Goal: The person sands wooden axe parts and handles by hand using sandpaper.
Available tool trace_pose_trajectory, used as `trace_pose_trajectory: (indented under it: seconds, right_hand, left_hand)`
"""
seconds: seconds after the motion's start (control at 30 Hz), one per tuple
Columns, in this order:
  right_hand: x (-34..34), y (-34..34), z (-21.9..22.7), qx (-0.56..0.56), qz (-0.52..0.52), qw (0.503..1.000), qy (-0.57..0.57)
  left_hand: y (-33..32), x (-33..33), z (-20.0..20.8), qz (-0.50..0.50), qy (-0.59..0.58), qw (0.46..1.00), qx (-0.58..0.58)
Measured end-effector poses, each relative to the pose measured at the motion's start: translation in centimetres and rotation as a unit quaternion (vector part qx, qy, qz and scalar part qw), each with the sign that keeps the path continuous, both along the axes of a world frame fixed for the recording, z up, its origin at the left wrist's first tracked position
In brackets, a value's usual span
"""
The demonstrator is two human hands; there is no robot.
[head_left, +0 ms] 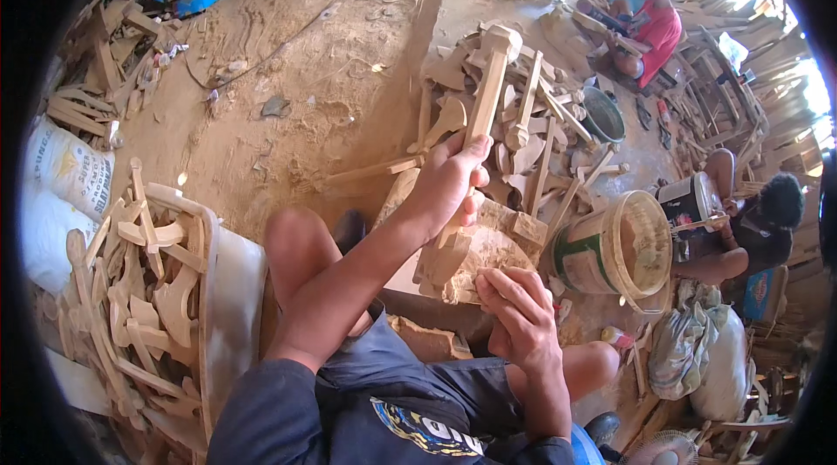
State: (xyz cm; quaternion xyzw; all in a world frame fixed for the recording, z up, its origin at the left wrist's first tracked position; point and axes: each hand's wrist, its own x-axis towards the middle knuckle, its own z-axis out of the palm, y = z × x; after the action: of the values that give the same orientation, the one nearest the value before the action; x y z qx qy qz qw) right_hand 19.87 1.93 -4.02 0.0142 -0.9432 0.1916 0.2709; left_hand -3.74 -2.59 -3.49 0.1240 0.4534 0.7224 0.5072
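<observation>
My left hand (446,182) is wrapped round a long, pale carved wooden piece (490,95). The piece slants up and away from me, with a faceted knob at its far end and a wider block at its near end. Close to that near end, my right hand (520,308) has its fingers pinched together; whatever is between them is hidden. Crumbly, sawdust-coloured material (462,288) shows at the wood's near end, beside the right fingertips. Under my hands lies a wooden work block (506,243).
Carved wooden parts (523,116) are heaped ahead. A dusty white bucket (602,251) stands right, near stuffed sacks (697,347). At left, a white tub (235,299) holds more parts. Two people sit working at the right, one in a red shirt (658,38).
</observation>
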Motion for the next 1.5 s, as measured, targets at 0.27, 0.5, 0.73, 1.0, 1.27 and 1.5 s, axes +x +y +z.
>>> trace_pose_trajectory:
  seconds: [0.27, 0.5, 0.73, 1.0, 1.27, 1.5]
  right_hand:
    - [-0.7, 0.1, -0.2, -0.064, 0.003, 0.996, 0.063]
    - [-2.5, -1.0, -3.4, -0.133, -0.058, 0.980, 0.137]
    - [-0.6, 0.5, -1.0, -0.026, -0.012, 0.998, 0.058]
    - [-1.5, 0.5, -0.7, -0.091, -0.041, 0.992, 0.072]
    - [0.3, 0.4, -0.2, -0.030, 0.000, 0.999, 0.023]
    - [0.9, 1.3, -0.1, -0.086, 0.050, 0.991, 0.087]
  left_hand:
    - [-0.1, -0.4, 0.0, -0.007, -0.010, 1.000, -0.007]
    - [0.3, 0.1, 0.1, -0.029, -0.049, 0.998, -0.011]
    - [-0.5, -0.1, 0.1, -0.044, -0.035, 0.998, 0.020]
    - [0.3, 0.6, -0.3, -0.020, -0.013, 1.000, 0.013]
    - [0.4, 0.0, -0.6, -0.004, -0.013, 1.000, -0.015]
    - [0.7, -1.3, -0.6, 0.028, -0.084, 0.996, 0.015]
